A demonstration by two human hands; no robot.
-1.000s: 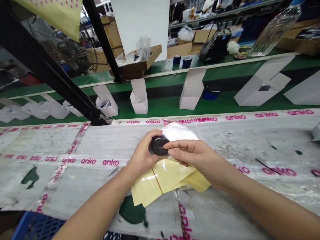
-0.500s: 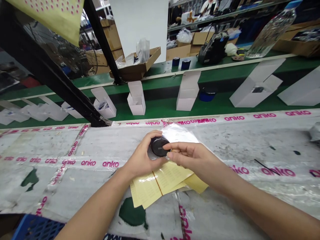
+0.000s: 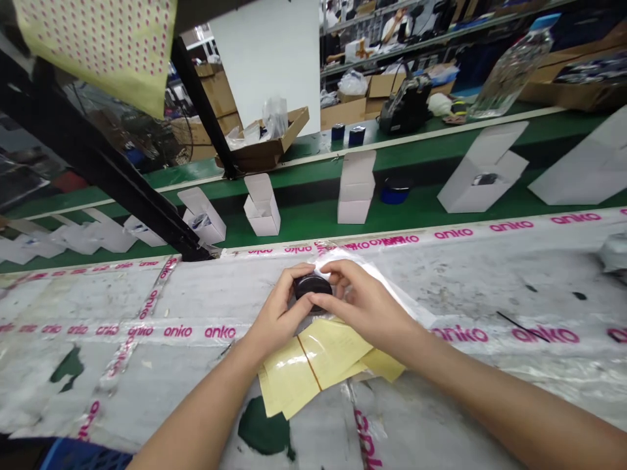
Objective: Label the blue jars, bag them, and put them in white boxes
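Observation:
A round black puck-shaped item sits between my hands, just above the yellow sheets; its kind does not show clearly. My left hand curls around its left side, with fingertips at the far edge and thumb at the near edge. My right hand arches over its right side, its thumb reaching the near rim beside the left thumb. Yellow label sheets lie fanned under my wrists, and a white sheet lies behind the right hand.
Open white boxes stand along the green conveyor behind the table. A round dark-blue item sits among them. On the upper ledge are a cardboard tray and a plastic bottle. A black post slants at left.
My right hand's fingers have moved from the item's face to its far right side, and its thumb now touches the near rim. The item has tilted, showing its face at a flatter angle.

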